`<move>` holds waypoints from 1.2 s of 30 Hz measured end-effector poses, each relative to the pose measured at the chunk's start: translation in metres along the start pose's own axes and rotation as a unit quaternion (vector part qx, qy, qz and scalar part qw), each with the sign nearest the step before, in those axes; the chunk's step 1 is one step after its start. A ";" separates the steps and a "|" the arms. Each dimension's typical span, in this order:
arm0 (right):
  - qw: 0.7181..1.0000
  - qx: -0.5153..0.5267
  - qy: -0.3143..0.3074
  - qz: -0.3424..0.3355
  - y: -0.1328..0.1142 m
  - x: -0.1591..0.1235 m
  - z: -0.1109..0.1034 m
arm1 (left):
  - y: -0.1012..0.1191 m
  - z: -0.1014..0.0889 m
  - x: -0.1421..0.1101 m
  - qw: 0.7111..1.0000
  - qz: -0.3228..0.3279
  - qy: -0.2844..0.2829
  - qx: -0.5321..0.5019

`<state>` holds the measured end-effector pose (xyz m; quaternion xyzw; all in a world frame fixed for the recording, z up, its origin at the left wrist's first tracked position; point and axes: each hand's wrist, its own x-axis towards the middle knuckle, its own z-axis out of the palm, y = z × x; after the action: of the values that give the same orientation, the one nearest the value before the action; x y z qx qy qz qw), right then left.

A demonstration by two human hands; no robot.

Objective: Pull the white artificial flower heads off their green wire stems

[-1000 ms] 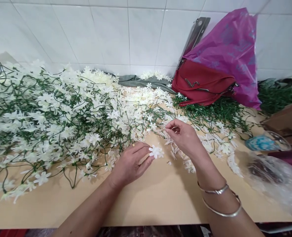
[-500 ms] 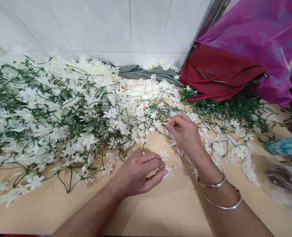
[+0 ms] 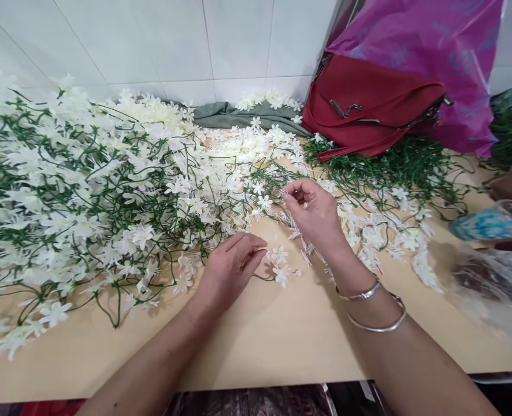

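My left hand [image 3: 230, 270] is low over the table, its thumb and fingertips pressed together. Whatever they pinch is too small to make out. Just right of those fingertips lie a few loose white artificial flowers [image 3: 281, 274], one with a thin green stem. My right hand [image 3: 315, 212], with two silver bangles on the wrist, pinches thumb against forefinger beside green stems [image 3: 277, 174] and white blossoms; a tiny pale bit may be at the tips. Beneath and right of it are scattered thin white stamens [image 3: 308, 248]. A large heap of white flowers on green stems [image 3: 91, 190] fills the left.
A red handbag [image 3: 368, 104] rests on green sprigs [image 3: 390, 167] at the back right, with a purple plastic bag [image 3: 464, 75] behind it. Nearer are a blue-and-white item [image 3: 485, 222] and a clear plastic bag [image 3: 490, 289]. White tiles [image 3: 238, 40] back the table [image 3: 282, 341].
The view has shifted, so more of the table's front edge shows. My left hand's thumb and fingers have closed together, away from the loose flowers. My right hand keeps its pinch near the stems.
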<state>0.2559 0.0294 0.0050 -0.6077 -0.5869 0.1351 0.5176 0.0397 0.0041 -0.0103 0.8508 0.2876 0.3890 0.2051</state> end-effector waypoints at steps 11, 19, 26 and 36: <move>0.999 0.045 -0.028 0.008 -0.004 0.004 -0.003 | 0.002 0.007 0.004 0.992 0.066 -0.055 0.096; 0.999 0.028 -0.036 -0.005 0.003 0.002 -0.001 | 0.006 0.014 0.004 0.982 0.091 -0.070 0.152; 0.999 0.014 -0.027 -0.011 0.006 0.003 -0.003 | 0.000 0.011 0.017 0.969 0.127 -0.149 0.152; 0.999 0.019 -0.021 -0.021 0.008 0.003 -0.002 | 0.019 0.010 0.028 0.954 0.173 -0.209 0.128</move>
<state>0.2634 0.0328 0.0008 -0.5820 -0.6077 0.1483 0.5196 0.0686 0.0069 0.0099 0.9688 0.1344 0.1924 0.0800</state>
